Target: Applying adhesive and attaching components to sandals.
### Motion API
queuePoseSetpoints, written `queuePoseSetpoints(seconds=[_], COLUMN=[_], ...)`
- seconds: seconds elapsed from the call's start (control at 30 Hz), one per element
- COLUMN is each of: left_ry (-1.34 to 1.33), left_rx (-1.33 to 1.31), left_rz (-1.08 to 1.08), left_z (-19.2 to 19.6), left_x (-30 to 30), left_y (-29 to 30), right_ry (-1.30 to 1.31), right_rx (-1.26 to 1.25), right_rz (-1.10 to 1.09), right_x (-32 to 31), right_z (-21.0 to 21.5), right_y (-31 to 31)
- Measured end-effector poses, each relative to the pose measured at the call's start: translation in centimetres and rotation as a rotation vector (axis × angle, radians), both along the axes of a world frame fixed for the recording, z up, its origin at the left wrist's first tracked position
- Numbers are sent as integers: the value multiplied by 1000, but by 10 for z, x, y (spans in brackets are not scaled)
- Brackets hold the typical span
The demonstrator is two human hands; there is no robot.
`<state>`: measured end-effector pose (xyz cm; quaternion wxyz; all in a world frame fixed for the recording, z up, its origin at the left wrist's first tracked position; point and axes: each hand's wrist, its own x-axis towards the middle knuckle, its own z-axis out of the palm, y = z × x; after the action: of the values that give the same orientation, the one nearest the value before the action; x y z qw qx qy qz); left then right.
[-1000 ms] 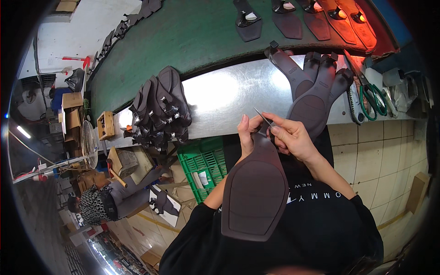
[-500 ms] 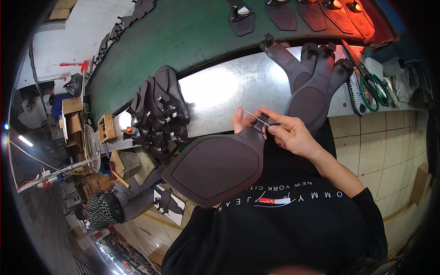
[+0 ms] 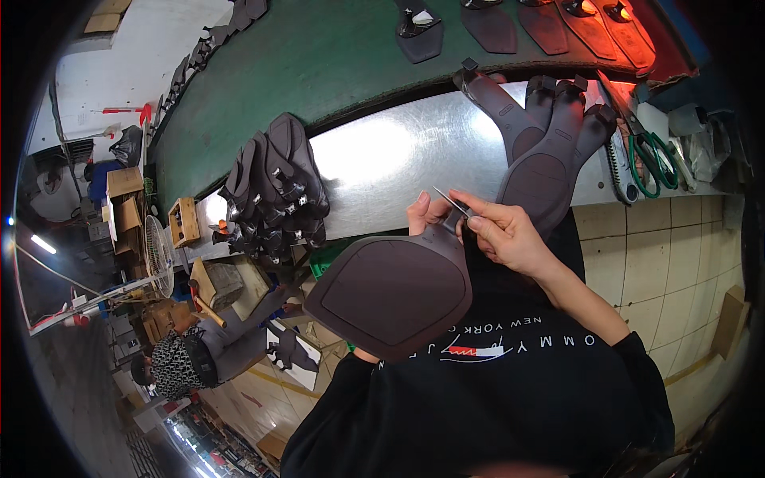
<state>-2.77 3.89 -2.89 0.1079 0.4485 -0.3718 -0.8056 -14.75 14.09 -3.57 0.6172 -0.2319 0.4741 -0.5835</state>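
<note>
A dark brown shoe sole [image 3: 394,291] with a broad forepart and a narrow shank is held in front of my chest. My left hand [image 3: 425,213] grips it near the shank, mostly hidden behind it; a thumb and fingertips show past the edge. In my right hand [image 3: 504,231], pinched between thumb and fingers, is a thin pointed metal tool [image 3: 449,199], whose exact kind I cannot make out. Its shaft crosses the narrow part of the sole. Several similar heeled soles [image 3: 538,183] lie fanned on the metal ledge just beyond my right hand.
A pile of dark sandals [image 3: 279,191] sits left on the metal ledge [image 3: 382,151]. Green-handled scissors [image 3: 653,159] lie at the right. Sandals [image 3: 420,36] line the green belt [image 3: 295,72], some under red light. A fan [image 3: 158,255] and another person [image 3: 179,358] are at left.
The sole has shifted slightly to the right and turned a little, uncovering a green item behind it. Both hands keep their hold, and the tool's tip has moved slightly right.
</note>
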Motion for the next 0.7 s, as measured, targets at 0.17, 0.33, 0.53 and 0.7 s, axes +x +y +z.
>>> queuePoseSetpoints(seconds=[0.17,0.33,0.53,0.7], left_ry=[82,211,161,294], left_rx=[2,42,53,-12], left_rz=[32,114,54,11], left_z=[-23,-38,-28,-47], left_x=[4,3,2,6], left_y=[-1,1,-8,-9], right_ry=[-75,-154,89,41], right_rx=[39,91,82,64], right_rz=[-31,-15,84,106], right_x=[3,-2,-8,-15], right_z=[5,13,24,23], right_y=[-1,2,4,4])
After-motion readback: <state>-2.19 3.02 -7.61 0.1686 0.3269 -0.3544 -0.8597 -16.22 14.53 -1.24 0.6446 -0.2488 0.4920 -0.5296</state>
